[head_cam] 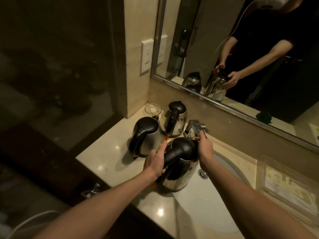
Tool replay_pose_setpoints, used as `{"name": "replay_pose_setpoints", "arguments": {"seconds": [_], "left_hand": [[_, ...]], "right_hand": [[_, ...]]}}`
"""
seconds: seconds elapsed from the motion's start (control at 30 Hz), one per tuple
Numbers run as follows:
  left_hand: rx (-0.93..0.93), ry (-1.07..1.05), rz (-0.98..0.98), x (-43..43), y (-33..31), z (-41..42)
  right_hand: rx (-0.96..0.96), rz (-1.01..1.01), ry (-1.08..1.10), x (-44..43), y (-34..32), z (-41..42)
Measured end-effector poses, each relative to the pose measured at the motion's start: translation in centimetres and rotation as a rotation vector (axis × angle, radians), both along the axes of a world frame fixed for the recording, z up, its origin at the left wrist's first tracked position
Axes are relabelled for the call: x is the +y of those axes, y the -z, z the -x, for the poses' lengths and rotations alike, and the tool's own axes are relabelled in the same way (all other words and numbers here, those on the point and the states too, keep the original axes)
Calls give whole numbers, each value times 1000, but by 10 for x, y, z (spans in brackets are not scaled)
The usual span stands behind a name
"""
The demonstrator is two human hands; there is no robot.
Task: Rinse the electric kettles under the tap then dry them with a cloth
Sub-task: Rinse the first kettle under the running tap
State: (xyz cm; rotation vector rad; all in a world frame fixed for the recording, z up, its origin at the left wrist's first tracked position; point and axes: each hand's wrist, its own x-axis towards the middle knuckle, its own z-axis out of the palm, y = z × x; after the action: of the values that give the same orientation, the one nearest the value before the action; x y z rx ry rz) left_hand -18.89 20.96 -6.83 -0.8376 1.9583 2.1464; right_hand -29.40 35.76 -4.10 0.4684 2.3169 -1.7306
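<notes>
**Kettle held over the basin edge, two more parked behind**

Two bare forearms reach in from the near edge. The left hand (155, 161) is wrapped around the black handle of the held kettle (179, 163), fingers closed on the grip. The right hand (204, 149) lies against the far side of the lid; its fingers curl toward the tap (196, 128), and whether they grip the lid or the tap lever cannot be told. The kettle's steel body stands upright at the left rim of the white sink (215, 200), partly over the bowl.

Just beyond the left fingers stands a second kettle (146, 135) on the counter (107, 161), close to the held one. Beyond that, near the wall, is a third kettle (176, 118), just left of the tap. A glass dish (152, 109) sits in the back corner.

Bare counter lies left of the left hand up to the dark front edge. Right of the right fingers the bowl is open; past its rim lies a clear tray (284, 185). The mirror (241, 66) runs along the back.
</notes>
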Motion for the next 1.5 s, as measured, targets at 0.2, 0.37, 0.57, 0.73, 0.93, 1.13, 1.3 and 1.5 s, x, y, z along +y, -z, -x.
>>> {"name": "replay_pose_setpoints", "arguments": {"seconds": [0.2,0.37,0.57,0.73,0.93,1.13,1.3,1.5], "left_hand": [[11,-133,-15,-32,-11,-42],[32,-258,67,-61,-22,-90],[26,-443,89,-101,-25,-134],[61,-517,62,-135,-18,-147],[71,-545,57,-188,-5,-131],[27,-532,41,-229,15,-91],[-48,-505,-7,-248,28,-64],[-63,-467,-5,-252,44,-46]], "right_hand": [[29,38,-130,-40,-15,-30],[32,72,-257,-80,-30,-62],[35,60,-393,-140,-37,-96],[42,49,-473,-191,-36,-101],[95,-25,-481,-248,-27,-80],[79,-36,-408,-289,-13,-44],[50,-28,-348,-307,0,-21],[21,-23,-309,-313,7,-8]]}}
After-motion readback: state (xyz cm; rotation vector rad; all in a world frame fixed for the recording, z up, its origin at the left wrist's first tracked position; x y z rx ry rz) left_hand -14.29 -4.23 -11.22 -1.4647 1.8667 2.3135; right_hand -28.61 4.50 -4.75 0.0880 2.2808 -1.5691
